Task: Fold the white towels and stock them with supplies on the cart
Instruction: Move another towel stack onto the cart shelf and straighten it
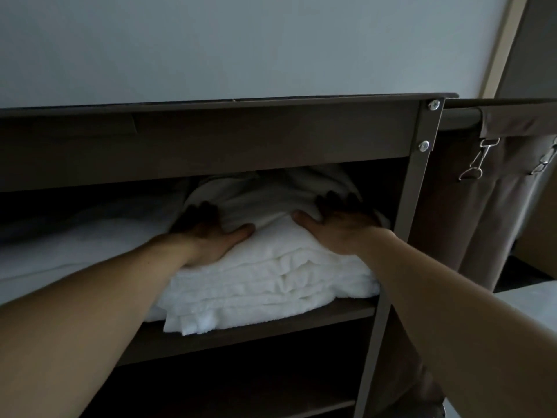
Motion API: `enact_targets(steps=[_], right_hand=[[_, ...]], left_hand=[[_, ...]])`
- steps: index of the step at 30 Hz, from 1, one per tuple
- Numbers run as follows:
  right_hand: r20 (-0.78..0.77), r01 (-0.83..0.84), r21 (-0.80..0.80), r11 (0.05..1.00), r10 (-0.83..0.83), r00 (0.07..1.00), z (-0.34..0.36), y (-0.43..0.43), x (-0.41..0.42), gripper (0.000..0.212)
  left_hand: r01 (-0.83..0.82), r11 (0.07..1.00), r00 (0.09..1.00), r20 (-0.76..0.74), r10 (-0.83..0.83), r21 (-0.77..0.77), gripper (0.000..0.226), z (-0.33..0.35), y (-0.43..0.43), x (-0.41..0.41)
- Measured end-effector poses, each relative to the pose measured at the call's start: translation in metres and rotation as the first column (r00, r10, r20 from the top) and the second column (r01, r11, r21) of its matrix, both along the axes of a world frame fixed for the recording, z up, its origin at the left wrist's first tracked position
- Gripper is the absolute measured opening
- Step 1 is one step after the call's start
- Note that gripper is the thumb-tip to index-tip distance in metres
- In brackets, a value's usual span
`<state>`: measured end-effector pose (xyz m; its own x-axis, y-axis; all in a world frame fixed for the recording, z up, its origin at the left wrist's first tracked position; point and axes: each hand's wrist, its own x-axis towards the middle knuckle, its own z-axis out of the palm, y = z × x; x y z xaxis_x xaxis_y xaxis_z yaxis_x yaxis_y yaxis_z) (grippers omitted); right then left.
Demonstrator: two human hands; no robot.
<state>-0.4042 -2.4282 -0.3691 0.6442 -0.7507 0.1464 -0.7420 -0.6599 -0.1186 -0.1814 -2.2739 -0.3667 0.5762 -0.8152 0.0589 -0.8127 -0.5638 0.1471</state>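
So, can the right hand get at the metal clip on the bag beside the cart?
Probably yes: the clip hangs uncovered outside the cart post; the right hand, resting on the towels, must first leave the shelf.

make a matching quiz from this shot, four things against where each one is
Things:
1 left hand
2 right hand
3 clips
4 screws

Places:
a in the corner post
b on the left part of the towels
c hanging on the brown bag
d on the right part of the towels

Pairs: 1-b, 2-d, 3-c, 4-a
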Motion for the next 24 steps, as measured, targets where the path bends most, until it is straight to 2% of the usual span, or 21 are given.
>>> enact_targets(steps=[2, 4, 9, 11, 13, 17, 19, 24], right_hand=[[0.042, 0.042, 0.092, 0.995, -0.046, 0.998, -0.003, 0.001, 0.002, 0.128], [0.076, 0.056, 0.130, 0.990, -0.066, 0.995, -0.002, 0.000, 0.003, 0.128], [0.050, 0.004, 0.109, 0.994, -0.010, 0.999, 0.008, 0.001, 0.004, 0.101], [0.081, -0.053, 0.060, 0.997, 0.048, 0.996, 0.017, -0.001, 0.007, 0.093], [0.114, -0.084, 0.005, 0.996, 0.083, 0.990, 0.018, -0.004, 0.013, 0.091], [-0.015, 0.016, -0.025, 1.000, -0.016, 1.000, -0.010, -0.007, 0.020, 0.092], [-0.014, 0.022, -0.018, 1.000, -0.022, 1.000, -0.013, -0.009, 0.020, 0.098], [-0.010, 0.000, -0.012, 1.000, 0.000, 1.000, -0.014, -0.001, 0.007, 0.088]], left_hand=[[-0.038, 0.999, 0.998, -0.052, 0.039, 0.012, 0.151, -0.003, 0.001, 0.000], [-0.056, 0.998, 0.995, -0.084, 0.057, 0.005, 0.152, -0.003, 0.001, -0.001], [-0.083, 0.996, 0.990, -0.108, 0.087, 0.039, 0.141, 0.006, 0.002, -0.006], [-0.025, 1.000, 0.996, -0.080, 0.027, 0.016, 0.124, 0.018, -0.010, -0.009], [0.079, 0.993, 0.996, -0.021, -0.081, -0.087, 0.106, 0.023, -0.024, -0.013], [-0.004, 0.996, 1.000, -0.020, 0.002, -0.084, 0.124, -0.005, -0.025, -0.026], [-0.028, 0.995, 1.000, -0.003, 0.028, -0.100, 0.127, -0.011, -0.022, -0.027], [-0.043, 0.995, 0.999, 0.025, 0.045, -0.086, 0.119, -0.001, -0.006, -0.035]])
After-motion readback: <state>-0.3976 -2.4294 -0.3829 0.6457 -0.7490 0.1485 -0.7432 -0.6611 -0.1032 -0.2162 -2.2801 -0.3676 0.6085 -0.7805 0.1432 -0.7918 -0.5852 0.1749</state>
